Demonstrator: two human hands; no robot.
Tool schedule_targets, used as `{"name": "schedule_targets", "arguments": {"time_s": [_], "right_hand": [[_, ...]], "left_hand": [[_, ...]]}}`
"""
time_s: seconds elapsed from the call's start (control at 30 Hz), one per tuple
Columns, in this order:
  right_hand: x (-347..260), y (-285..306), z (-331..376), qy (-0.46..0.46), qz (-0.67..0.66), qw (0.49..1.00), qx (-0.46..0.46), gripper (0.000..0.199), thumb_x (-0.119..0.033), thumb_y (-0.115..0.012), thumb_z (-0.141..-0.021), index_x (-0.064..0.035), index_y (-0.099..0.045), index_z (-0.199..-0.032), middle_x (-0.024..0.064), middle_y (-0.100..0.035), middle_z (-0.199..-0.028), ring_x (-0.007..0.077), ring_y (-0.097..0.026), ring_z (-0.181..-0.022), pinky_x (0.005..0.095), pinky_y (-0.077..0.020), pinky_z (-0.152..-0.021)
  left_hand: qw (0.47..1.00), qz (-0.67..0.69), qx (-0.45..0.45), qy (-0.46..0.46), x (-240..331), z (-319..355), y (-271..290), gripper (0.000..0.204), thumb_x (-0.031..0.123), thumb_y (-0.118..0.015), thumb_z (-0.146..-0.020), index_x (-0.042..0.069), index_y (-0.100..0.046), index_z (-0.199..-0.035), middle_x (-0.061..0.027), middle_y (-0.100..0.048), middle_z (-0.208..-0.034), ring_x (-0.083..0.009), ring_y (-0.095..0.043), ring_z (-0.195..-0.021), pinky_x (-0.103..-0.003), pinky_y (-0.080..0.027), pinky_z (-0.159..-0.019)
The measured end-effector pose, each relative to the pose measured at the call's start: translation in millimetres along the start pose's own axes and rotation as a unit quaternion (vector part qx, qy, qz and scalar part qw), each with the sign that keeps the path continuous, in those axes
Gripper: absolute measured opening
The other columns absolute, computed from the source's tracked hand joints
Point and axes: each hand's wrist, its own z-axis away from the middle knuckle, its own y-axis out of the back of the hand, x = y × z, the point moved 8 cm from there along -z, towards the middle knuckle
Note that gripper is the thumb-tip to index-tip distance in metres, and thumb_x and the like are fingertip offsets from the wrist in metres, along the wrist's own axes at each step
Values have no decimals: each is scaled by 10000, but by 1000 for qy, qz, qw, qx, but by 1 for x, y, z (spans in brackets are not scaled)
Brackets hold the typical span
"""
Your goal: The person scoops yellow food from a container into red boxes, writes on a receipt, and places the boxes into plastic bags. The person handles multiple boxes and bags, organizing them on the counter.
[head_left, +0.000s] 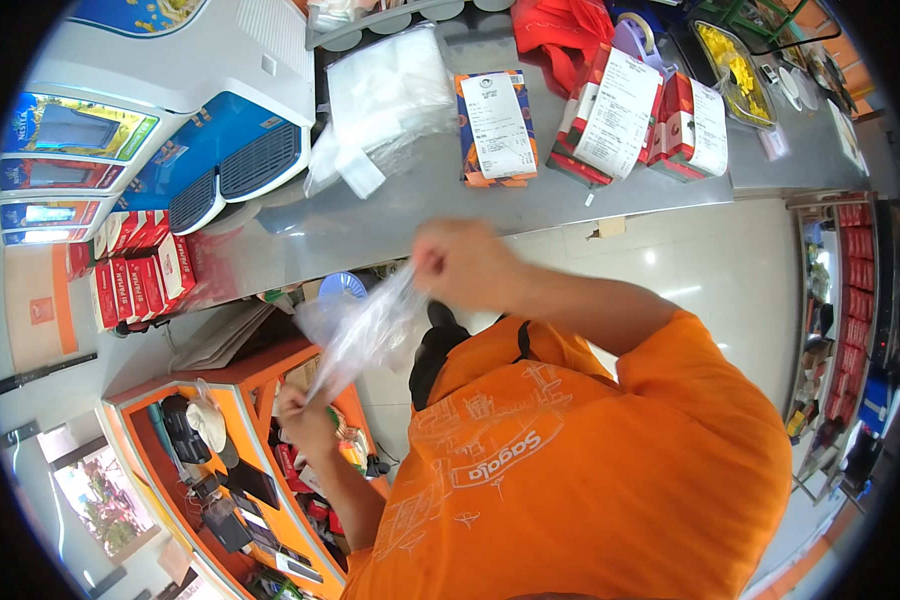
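Observation:
A clear thin plastic bag (365, 330) is stretched between my two hands in front of the metal counter's edge. Closed at the bag's lower end is my left hand (308, 422). My right hand (460, 262), a little blurred by motion, grips the upper end near the counter. On the counter, a stack of clear plastic bags (385, 90) lies above my hands. Right of that stack sits a blue and orange box (497, 125) with a paper receipt on top. Two red boxes, a larger one (567, 140) and a smaller one (675, 95), also carry receipts.
A white and blue drinks dispenser (270, 60) stands at the left of the metal counter (610, 205). Red cartons (135, 285) are below it. An orange shelf unit (240, 385) with phones and caps is at lower left. A yellow-filled tray (735, 75) is far right.

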Motion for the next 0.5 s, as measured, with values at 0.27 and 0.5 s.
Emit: {"name": "schedule_targets", "arguments": {"time_s": [0.27,0.5], "right_hand": [[-44,29,-16,84,1,992,90,421,14,-682,-809,-44,-608,-1219,215,-574,-1305,283,-652,-964,380,-544,-763],[38,0,-80,-94,113,978,150,426,-8,-687,-789,-72,-612,-1204,134,-635,-891,262,-631,-812,365,-514,-727]], "left_hand": [[976,213,-6,53,75,-43,-46,564,-78,-680,-822,65,-506,-1340,-75,-607,-1214,-185,-619,-1045,-291,-518,-911],[999,-41,1,11,-22,-123,-9,562,-113,-782,-693,43,-619,-1208,20,-534,-780,-83,-466,-686,-239,-413,-633]]}}
